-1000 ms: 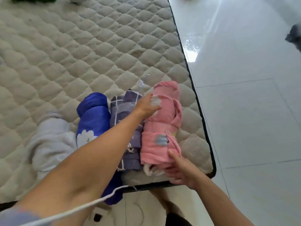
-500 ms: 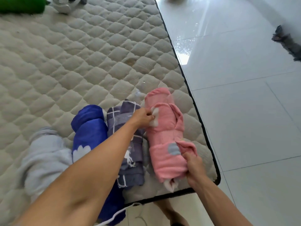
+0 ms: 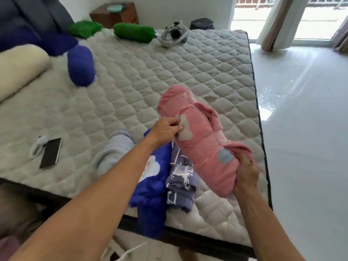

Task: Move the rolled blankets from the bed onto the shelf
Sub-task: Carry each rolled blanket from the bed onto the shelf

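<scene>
While the pink roll (image 3: 199,140) is hanging tilted above the bed (image 3: 131,95) near its right edge, both hands are holding it: the left hand (image 3: 165,129) is pinching the fabric at its middle, and the right hand (image 3: 245,176) is keeping a closed grip on its near end. Beneath it, a blue roll (image 3: 150,183), a checked purple roll (image 3: 180,183) and a grey roll (image 3: 113,153) are lying side by side at the near edge. A phone (image 3: 50,153) is resting to their left.
</scene>
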The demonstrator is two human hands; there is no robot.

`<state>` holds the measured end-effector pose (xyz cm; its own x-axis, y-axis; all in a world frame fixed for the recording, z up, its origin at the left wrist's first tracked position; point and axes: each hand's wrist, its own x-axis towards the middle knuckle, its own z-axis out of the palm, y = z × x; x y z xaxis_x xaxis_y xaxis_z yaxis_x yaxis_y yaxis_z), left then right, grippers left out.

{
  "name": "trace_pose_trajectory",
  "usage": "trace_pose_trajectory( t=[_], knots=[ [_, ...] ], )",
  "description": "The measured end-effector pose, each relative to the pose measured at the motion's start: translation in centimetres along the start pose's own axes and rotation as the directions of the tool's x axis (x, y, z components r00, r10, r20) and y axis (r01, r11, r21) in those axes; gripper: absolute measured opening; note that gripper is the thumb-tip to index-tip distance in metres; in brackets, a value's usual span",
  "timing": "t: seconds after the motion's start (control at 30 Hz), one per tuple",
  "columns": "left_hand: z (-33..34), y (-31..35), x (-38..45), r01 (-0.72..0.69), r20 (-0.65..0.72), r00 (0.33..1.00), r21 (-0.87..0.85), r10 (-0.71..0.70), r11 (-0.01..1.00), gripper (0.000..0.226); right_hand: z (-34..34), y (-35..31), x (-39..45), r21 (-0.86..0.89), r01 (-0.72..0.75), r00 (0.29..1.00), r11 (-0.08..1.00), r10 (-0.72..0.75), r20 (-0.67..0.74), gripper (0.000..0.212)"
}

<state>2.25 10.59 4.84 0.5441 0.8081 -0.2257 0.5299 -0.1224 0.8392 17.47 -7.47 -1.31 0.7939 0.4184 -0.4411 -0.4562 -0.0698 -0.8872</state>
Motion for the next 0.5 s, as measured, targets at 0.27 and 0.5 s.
trace_pose_trajectory(
  t=[0.27,0.5],
  knots=[
    [-12.7,-7.9,-17.3,0.34,-0.41,0.848,-0.068,-0.336,0.938,0.023,11.4,3.9,-8.9,-0.235,0.057,0.839,0.97,0.082,0.539,0.025],
    [-12.3,-14.6,-40.6,0.416,-0.675,0.452,-0.419,-0.583,0.807,0.034,13.6,9.8,-24.8,-0.385,0.189,0.493,0.903,0.251,0.833,0.03]
  ],
)
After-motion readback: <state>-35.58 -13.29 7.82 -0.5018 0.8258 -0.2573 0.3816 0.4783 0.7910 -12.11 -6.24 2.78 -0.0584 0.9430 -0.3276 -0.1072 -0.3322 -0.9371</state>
